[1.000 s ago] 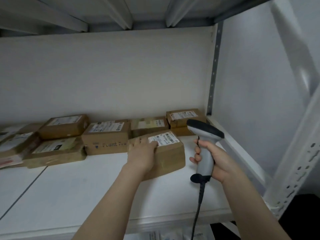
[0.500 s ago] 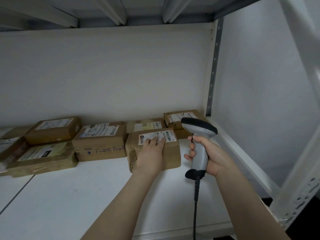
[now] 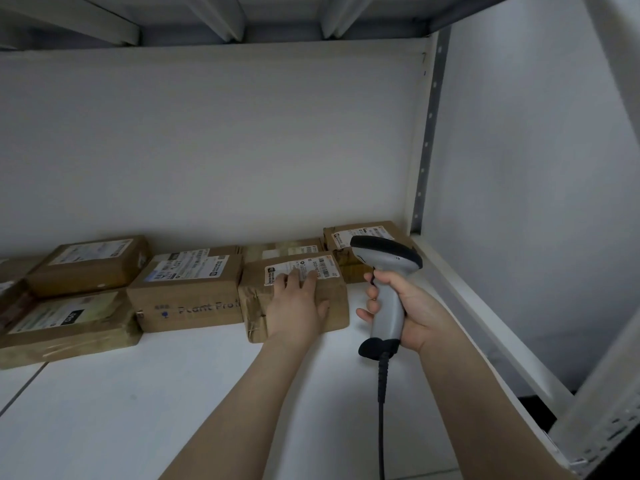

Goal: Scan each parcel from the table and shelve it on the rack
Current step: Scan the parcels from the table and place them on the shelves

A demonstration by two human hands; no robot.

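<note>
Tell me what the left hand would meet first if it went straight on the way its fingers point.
Probably the back-row parcel just behind the front parcel the left hand rests on. Heights are unclear; it might pass over and reach the wall.

A tape-wrapped brown parcel (image 3: 254, 301), label (image 3: 323, 266) up, lies flat on the white rack shelf (image 3: 173, 410); a grey barcode scanner (image 3: 388, 259) is held upright just right of it.

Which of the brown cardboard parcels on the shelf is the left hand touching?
The tape-wrapped brown parcel right of the lettered cardboard box; the left hand rests on its white label.
</note>
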